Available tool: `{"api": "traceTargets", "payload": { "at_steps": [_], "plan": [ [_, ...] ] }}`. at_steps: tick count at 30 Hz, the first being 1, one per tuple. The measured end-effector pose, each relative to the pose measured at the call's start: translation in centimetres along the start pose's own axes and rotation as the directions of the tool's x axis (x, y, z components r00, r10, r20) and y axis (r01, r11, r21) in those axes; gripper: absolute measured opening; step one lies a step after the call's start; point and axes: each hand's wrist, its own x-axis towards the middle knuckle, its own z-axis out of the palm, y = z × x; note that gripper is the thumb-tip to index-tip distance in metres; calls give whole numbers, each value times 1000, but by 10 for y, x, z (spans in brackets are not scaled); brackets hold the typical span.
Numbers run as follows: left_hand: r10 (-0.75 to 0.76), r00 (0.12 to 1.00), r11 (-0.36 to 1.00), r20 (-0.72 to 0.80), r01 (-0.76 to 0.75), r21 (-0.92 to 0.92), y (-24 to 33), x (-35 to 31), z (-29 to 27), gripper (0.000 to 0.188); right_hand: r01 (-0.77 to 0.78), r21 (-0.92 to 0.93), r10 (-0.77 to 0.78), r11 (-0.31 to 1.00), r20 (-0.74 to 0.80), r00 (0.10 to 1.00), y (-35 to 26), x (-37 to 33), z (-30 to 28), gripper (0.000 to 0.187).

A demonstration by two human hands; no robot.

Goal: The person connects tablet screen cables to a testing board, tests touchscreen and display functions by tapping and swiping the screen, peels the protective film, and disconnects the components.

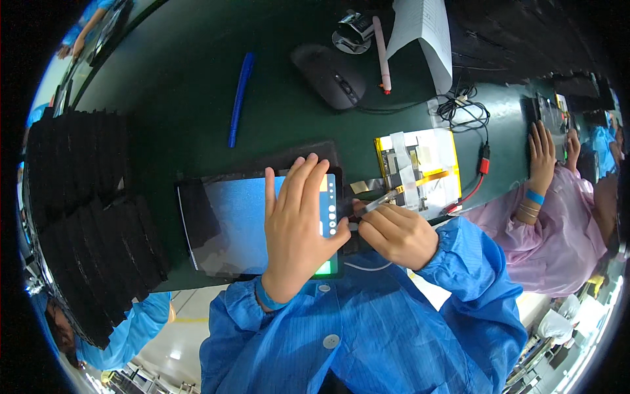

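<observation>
A tablet [230, 226] with a lit blue screen lies in front of me, a clear film on its left part. My left hand [298, 213] rests flat on the screen's right part, fingers stretched out, thumb at the right edge. Beside that edge my right hand [400, 235] is closed, pinching a thin, shiny, ribbon-like strip [379, 201]. The strip's lower end lies by the tablet's edge; where it joins is hidden by the fingers. Past the right hand sits a white board with yellow edges [447, 150], carrying a taped circuit and an orange flat cable [430, 178].
A blue pen [240, 102], black mouse [329, 75], pink pen [382, 56] and curled paper sheet [425, 39] lie farther back. Black stacked pieces [85, 210] stand at the left. A red connector lead [484, 164] runs at right, near a co-worker's hand [542, 157].
</observation>
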Motion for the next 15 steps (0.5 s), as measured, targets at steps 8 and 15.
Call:
{"api": "traceTargets", "payload": {
  "at_steps": [8, 15],
  "plan": [
    [33, 999, 999, -15, -33, 34, -1, 0, 0, 75, 7, -15, -6, 1000, 55, 998, -1, 2, -2, 20],
    [42, 999, 999, -27, -42, 15, 1, -1, 3, 76, -8, -15, 9, 1000, 33, 999, 4, -1, -4, 17]
  ]
}}
